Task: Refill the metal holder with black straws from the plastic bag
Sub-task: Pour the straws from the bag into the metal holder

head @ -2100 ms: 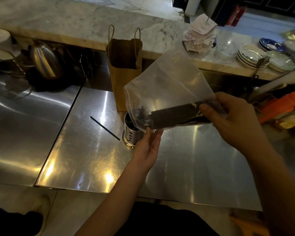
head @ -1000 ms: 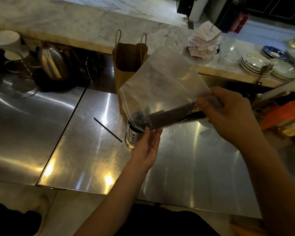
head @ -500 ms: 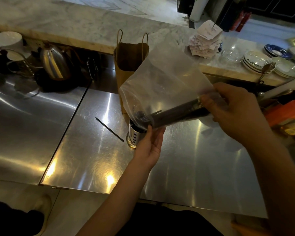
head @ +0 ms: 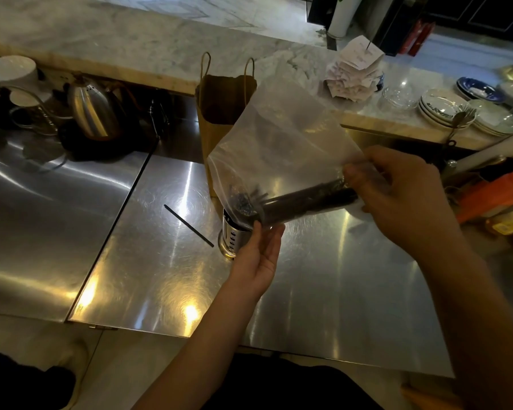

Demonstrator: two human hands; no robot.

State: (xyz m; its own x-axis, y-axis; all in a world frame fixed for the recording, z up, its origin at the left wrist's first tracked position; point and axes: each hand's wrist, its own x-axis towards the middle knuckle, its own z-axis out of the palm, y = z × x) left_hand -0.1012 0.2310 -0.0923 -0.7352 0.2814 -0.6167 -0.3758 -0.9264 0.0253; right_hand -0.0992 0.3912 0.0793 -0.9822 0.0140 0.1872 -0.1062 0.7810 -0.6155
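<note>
A clear plastic bag [head: 282, 143] hangs over the steel counter with a bundle of black straws [head: 305, 199] lying inside, tilted down to the left. My right hand [head: 397, 196] grips the bag and the straws' right end. The straws' left ends poke toward the bag's mouth just above a perforated metal holder [head: 233, 235] standing on the counter. My left hand [head: 258, 255] pinches the bag's lower edge beside the holder. One loose black straw [head: 188, 225] lies flat on the counter left of the holder.
A brown paper bag [head: 219, 113] stands right behind the holder. A metal kettle [head: 92, 110] and white cups [head: 11, 72] sit at the far left. Paper slips [head: 356, 72], a glass bowl and stacked plates [head: 444, 110] line the marble ledge [head: 131, 39] at right.
My right hand has raised its end of the bag, so the straw bundle tilts more steeply toward the holder. The left hand stays at the bag's mouth.
</note>
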